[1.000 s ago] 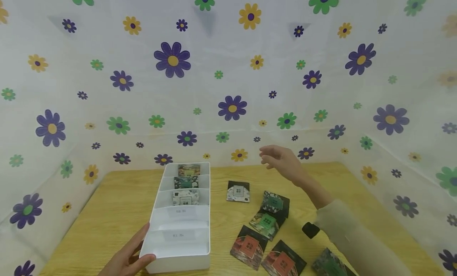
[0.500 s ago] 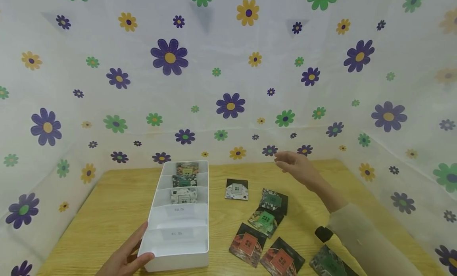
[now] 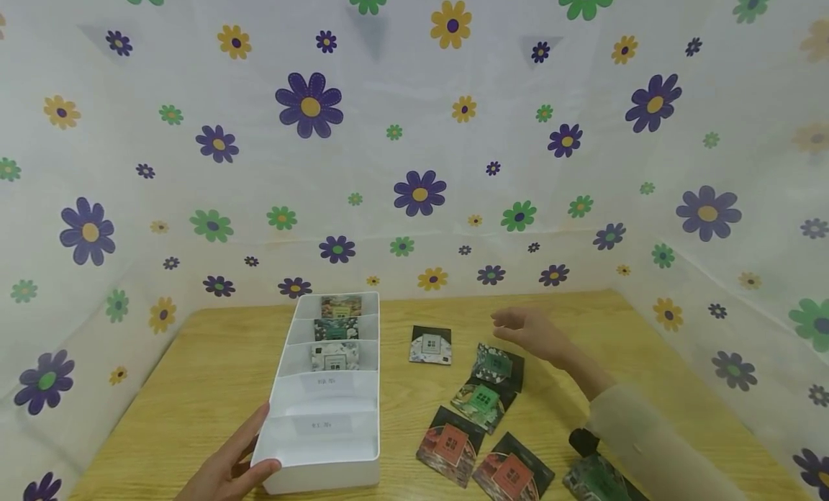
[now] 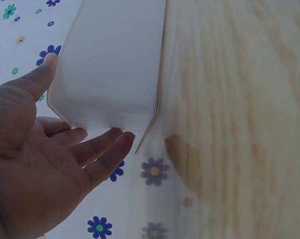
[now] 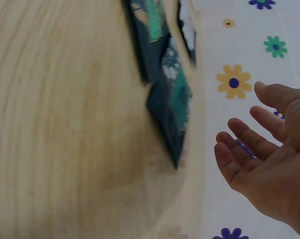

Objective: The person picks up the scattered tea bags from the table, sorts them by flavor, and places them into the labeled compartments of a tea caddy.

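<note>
A white divided box (image 3: 324,450) stands on the table, left of centre. My left hand (image 3: 223,468) grips its near left corner, thumb at the front rim and fingers along the side. In the left wrist view, that hand (image 4: 50,159) touches the box's pale wall (image 4: 110,59). Above the table at the right, my right hand (image 3: 534,335) holds nothing, fingers loosely bent. Closest below it lies a dark green-label sachet (image 3: 497,366), overlapping a bright green-label sachet (image 3: 482,400). The right wrist view shows the right hand (image 5: 274,159) apart from the sachets.
Printed sachets stand in the box's three far compartments; the two near ones have handwritten labels. A white-patterned sachet (image 3: 430,346) lies right of the box. Nearer are two red-label sachets (image 3: 449,447) and a green one (image 3: 592,481) partly beneath the right sleeve. Flowered cloth (image 3: 421,141) surrounds the table.
My right hand moves right, then comes down a little nearer the green-label sachets. The left hand stays on the box corner. The box and sachets keep their places.
</note>
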A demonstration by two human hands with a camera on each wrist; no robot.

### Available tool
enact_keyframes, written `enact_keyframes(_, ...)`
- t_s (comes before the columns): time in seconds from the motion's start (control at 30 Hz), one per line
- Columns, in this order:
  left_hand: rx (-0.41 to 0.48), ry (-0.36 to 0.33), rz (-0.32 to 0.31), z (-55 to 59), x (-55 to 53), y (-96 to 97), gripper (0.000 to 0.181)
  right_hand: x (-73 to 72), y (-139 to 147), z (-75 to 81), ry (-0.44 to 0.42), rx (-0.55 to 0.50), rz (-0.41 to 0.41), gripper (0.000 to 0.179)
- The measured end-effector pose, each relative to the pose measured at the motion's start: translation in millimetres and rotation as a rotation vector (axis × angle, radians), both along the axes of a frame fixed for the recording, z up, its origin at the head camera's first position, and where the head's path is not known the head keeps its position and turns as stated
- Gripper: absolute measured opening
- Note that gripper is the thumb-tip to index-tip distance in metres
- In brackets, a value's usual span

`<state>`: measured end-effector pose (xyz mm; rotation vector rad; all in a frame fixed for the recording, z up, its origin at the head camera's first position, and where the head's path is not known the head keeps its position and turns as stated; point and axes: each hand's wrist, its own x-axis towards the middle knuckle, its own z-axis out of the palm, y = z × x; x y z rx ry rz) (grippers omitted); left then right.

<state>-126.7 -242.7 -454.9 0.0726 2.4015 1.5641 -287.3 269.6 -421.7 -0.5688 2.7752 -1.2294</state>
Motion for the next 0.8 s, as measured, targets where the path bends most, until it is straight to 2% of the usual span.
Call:
enact_keyframes(0.27, 0.013, 0.003, 0.0, -0.2, 0.2, 0.0, 0.092, -1.7, -7, -17.9, 0.014, 0.074, 0.058, 0.044)
enact_keyframes(0.5, -0.005, 0.006, 0.011, -1.0, 0.7, 0.6, 0.094, -2.6, -14, -21.4, 0.029, 0.148, 0.101, 0.041)
enact_keyframes(0.6, -0.009, 0.011, 0.008, -1.6, 0.3, 0.3, 0.095, -4.3, -17, -22.3, 0.022, 0.197, 0.12, 0.046)
enact_keyframes(0.8, 0.041, 0.045, -0.062, -1.5, -1.6, -2.2, 0.089, -9.6, -22, -22.4, 0.019, 0.311, 0.166, 0.056)
